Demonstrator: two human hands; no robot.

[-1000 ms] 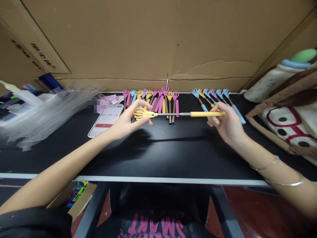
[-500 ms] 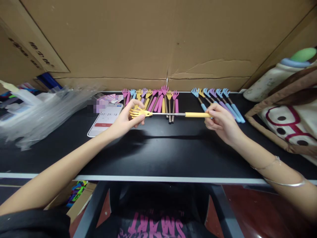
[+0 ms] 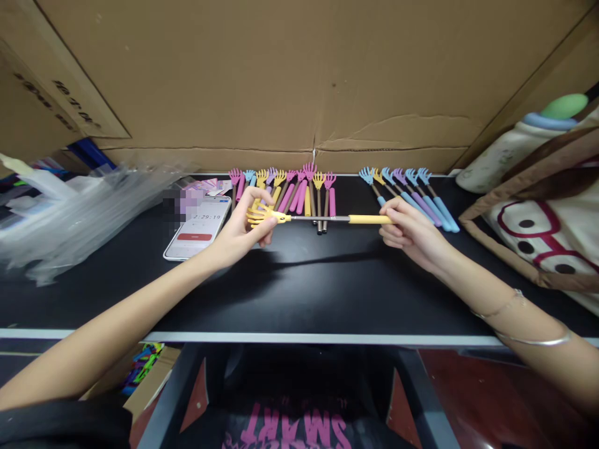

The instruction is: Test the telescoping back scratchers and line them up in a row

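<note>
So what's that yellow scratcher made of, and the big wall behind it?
The scratcher: its claw looks like glossy yellow plastic, the thin middle rod like shiny metal, and the handle like matte foam or rubber, hard to say which. The wall looks like brown cardboard: dull, creased and torn in places.

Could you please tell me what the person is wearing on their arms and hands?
Both hands, left hand and right hand, are bare, without gloves or rings in view. The right wrist carries a thin chain bracelet and a plain silver bangle. A dark sleeve shows at the left upper arm.
</note>
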